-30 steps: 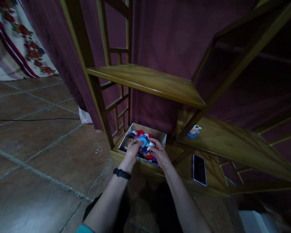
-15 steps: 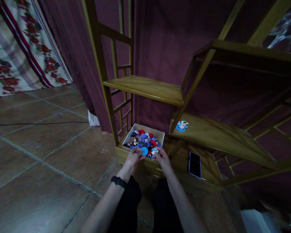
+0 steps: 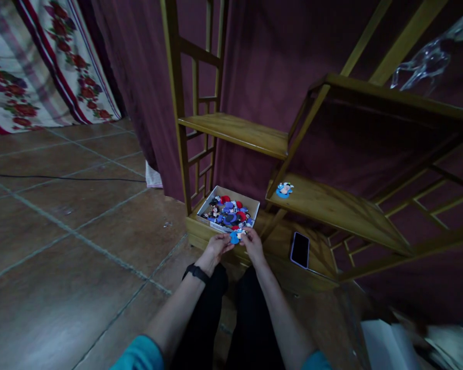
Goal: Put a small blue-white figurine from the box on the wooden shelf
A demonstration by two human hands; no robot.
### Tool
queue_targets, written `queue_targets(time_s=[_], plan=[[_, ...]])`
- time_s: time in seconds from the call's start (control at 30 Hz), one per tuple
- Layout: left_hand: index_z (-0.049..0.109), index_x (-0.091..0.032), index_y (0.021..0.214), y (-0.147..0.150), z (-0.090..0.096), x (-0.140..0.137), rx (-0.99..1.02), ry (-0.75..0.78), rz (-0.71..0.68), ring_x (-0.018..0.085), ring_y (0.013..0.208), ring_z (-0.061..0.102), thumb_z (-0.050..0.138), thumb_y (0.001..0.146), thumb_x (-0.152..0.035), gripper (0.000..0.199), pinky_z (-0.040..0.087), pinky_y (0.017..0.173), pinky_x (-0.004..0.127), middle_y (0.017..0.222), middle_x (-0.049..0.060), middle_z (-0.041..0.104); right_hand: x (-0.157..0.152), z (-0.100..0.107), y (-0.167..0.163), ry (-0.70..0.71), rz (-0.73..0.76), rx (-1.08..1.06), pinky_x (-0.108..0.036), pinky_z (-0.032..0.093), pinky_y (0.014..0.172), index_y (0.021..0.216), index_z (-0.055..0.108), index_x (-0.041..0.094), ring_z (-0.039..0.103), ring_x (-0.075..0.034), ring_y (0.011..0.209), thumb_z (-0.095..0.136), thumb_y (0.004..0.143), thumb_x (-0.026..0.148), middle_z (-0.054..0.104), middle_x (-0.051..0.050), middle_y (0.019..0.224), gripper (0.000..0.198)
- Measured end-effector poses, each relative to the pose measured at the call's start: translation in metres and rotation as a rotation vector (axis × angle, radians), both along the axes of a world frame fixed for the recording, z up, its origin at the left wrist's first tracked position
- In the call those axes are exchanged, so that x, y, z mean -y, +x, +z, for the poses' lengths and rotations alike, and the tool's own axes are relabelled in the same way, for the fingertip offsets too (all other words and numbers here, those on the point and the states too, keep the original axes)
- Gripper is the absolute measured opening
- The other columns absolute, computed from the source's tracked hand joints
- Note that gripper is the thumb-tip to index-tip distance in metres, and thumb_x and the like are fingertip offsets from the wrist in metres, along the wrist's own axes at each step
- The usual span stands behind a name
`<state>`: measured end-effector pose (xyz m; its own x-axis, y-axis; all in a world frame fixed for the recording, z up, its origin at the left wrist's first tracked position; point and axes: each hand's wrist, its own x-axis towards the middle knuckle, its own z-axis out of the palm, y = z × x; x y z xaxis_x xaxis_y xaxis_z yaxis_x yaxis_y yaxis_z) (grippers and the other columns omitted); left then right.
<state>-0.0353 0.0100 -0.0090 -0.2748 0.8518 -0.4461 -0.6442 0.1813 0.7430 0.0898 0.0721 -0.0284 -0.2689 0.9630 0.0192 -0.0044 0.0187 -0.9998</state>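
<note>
Both hands (image 3: 233, 245) pinch blue piece (image 3: 234, 238) (by box (image 3: 250, 205))

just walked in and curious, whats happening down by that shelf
A person sits on the tiled floor facing a wooden shelf unit. Both hands, left hand and right hand, pinch a small blue figure piece just in front of a cardboard box full of similar colourful pieces. A phone lies nearby.

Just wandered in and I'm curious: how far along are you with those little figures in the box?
Looks early. One small figure already lies on the wooden shelf. In hand: the left hand and right hand together hold a blue piece just in front of the box. Left: the box is full of colourful pieces.
</note>
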Motion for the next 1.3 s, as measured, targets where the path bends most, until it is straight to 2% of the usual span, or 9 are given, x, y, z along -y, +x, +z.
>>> queue_targets(time_s=[0.27,0.67,0.83,1.03,1.3], plan=[[0.063,-0.007,0.068,0.003,-0.004,0.005,-0.026,0.008,0.038,0.010,0.054,0.059,0.074,0.062,-0.011,0.012,0.050,0.055,0.021,0.062,0.006,0.064,0.003,-0.006,-0.006,-0.068,-0.028,-0.061,-0.027,0.053,0.057,0.094,0.057,0.020,0.059,-0.014,0.066,0.061,0.065,0.037,0.060,0.000,0.079,0.034],[0.064,-0.007,0.067,0.000,-0.003,0.010,-0.087,-0.006,0.041,0.009,0.048,0.056,0.076,0.059,-0.010,0.014,0.048,0.048,0.019,0.058,0.006,0.063,0.012,-0.002,-0.009,0.130,0.002,0.130,-0.027,0.051,0.060,0.103,0.058,0.022,0.061,-0.017,0.075,0.051,0.073,0.035,0.063,-0.002,0.089,0.033],[0.064,-0.007,0.066,0.001,-0.003,0.009,-0.099,-0.021,0.033,0.008,0.046,0.055,0.076,0.058,-0.012,0.015,0.047,0.047,0.018,0.056,0.005,0.063,0.014,0.002,-0.008,0.218,-0.015,0.215,-0.028,0.051,0.068,0.102,0.060,0.024,0.061,-0.018,0.080,0.049,0.073,0.032,0.066,-0.002,0.092,0.032],[0.064,-0.007,0.063,-0.001,-0.002,0.008,-0.107,-0.042,0.041,0.009,0.045,0.055,0.076,0.059,-0.014,0.016,0.046,0.046,0.019,0.053,0.005,0.061,0.013,0.001,-0.007,0.123,-0.002,0.168,-0.026,0.051,0.060,0.104,0.058,0.023,0.061,-0.017,0.078,0.049,0.071,0.032,0.064,-0.002,0.094,0.035],[0.063,-0.007,0.062,-0.002,-0.001,0.007,-0.119,-0.051,0.063,0.009,0.044,0.054,0.076,0.060,-0.017,0.016,0.044,0.044,0.018,0.050,0.005,0.061,0.013,0.002,-0.008,0.056,0.018,0.105,-0.027,0.052,0.060,0.100,0.059,0.024,0.061,-0.017,0.078,0.054,0.069,0.030,0.063,-0.001,0.091,0.033]])
